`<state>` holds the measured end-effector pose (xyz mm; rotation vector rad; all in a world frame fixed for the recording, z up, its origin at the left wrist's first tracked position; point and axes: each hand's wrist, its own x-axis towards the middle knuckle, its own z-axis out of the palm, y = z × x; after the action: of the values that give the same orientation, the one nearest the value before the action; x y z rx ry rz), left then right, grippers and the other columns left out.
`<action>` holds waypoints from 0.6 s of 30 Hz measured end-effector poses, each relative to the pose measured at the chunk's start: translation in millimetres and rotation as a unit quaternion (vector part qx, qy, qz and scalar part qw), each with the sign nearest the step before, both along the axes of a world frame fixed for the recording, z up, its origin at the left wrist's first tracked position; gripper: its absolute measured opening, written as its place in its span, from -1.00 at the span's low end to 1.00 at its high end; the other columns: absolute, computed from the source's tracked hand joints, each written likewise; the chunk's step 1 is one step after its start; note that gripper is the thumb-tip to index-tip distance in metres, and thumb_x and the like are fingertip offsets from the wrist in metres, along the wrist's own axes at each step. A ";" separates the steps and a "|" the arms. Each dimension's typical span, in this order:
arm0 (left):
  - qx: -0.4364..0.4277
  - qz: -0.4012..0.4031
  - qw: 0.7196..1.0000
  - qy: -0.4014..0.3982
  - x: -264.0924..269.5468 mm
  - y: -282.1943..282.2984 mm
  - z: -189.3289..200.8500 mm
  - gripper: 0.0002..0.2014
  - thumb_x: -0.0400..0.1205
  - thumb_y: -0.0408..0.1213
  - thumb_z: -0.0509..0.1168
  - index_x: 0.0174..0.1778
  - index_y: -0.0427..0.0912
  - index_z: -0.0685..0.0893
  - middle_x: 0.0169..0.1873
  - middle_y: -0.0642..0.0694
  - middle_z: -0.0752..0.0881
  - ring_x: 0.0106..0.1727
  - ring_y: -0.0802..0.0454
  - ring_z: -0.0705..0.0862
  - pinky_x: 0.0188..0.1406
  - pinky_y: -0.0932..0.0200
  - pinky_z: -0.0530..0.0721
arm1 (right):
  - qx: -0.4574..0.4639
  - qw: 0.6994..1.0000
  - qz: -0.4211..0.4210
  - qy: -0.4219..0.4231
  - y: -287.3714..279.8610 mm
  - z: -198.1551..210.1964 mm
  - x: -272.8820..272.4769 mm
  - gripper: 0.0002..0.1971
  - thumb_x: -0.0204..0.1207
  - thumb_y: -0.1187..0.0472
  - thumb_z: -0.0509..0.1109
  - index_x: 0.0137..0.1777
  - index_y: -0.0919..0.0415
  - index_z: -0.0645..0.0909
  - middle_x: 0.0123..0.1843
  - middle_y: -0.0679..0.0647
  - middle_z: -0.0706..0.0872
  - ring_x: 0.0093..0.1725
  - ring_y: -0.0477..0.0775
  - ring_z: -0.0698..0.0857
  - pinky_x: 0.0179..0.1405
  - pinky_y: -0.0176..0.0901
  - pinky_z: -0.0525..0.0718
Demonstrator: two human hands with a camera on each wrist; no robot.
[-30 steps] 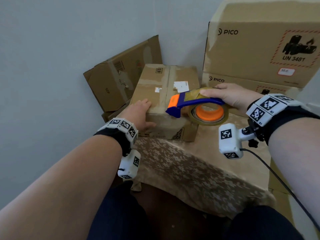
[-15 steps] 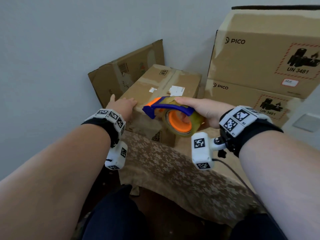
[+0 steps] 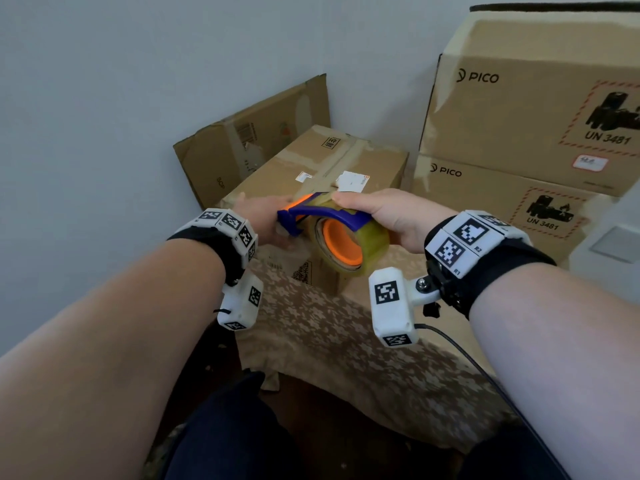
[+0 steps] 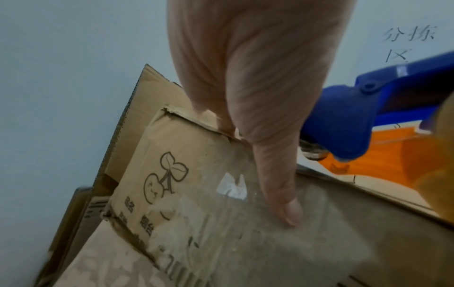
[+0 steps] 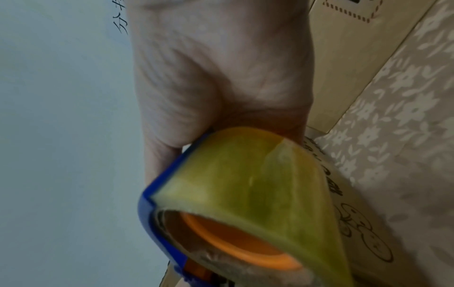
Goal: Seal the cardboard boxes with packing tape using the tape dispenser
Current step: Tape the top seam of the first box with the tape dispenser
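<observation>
Two stacked cartons (image 3: 512, 109) read "PICO" and "UN 3481". Our right hand (image 3: 391, 216) grips the tape dispenser (image 3: 332, 233) over the closed cardboard box (image 3: 367, 161) at the desk's (image 3: 346, 348) far edge; our left hand (image 3: 263, 220) rests flat on it.

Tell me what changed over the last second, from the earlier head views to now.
The right hand carried the tape dispenser leftward and tipped it, bringing its blue nose close to the left hand at the near edge of the small cardboard box. The left hand slid along that edge. The right hand's grip and the stacked PICO boxes stayed as they were.
</observation>
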<state>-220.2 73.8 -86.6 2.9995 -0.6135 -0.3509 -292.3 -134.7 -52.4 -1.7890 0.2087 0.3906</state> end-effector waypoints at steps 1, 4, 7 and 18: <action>0.016 -0.009 1.000 0.005 -0.7 -0.3 1.4 -0.24 0.41 0.09 0.52 0.53 0.10 0.39 0.47 0.04 0.48 0.49 -0.11 0.44 0.49 -0.40 0.23 | 0.003 1.000 0.001 -0.005 1.0 -0.4 -0.2 -0.55 0.34 -0.14 0.57 0.05 0.20 0.71 -0.17 0.12 0.84 -0.19 0.09 0.78 -0.03 -0.07 0.75; 0.068 -0.019 0.997 0.012 -3.8 -3.8 5.5 -0.07 0.47 0.11 0.46 0.68 0.05 0.08 0.68 0.02 0.02 0.68 -0.07 0.06 0.59 -0.34 -0.01 | 0.001 1.000 0.003 -0.019 1.8 2.2 -0.2 -0.57 0.38 -0.12 0.56 0.06 0.21 0.72 -0.16 0.12 0.84 -0.20 0.07 0.79 -0.06 -0.11 0.75; 0.076 -0.018 0.997 0.018 -3.8 -5.0 5.0 0.01 0.48 0.11 0.44 0.69 0.00 -0.06 0.69 -0.03 -0.07 0.69 -0.07 -0.05 0.61 -0.29 -0.05 | -0.006 1.000 0.007 -0.022 1.1 3.7 -0.4 -0.58 0.39 -0.11 0.55 0.06 0.21 0.72 -0.19 0.10 0.84 -0.28 0.03 0.79 -0.24 -0.22 0.73; 0.089 -0.019 0.996 0.018 7.0 -3.0 -8.7 0.06 0.47 0.19 0.41 0.68 0.08 -0.19 0.69 -0.07 -0.17 0.69 -0.15 -0.13 0.58 -0.36 -0.07 | -0.090 0.993 0.048 -0.055 -6.7 11.6 -4.9 -0.75 0.39 -0.04 0.50 -0.15 0.14 0.67 -0.34 0.07 0.71 -0.32 0.05 0.64 -0.16 -0.17 0.59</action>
<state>-213.2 70.8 -95.3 3.1442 -0.6725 -0.4849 -297.2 -141.4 -40.8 -1.9983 0.0817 0.3488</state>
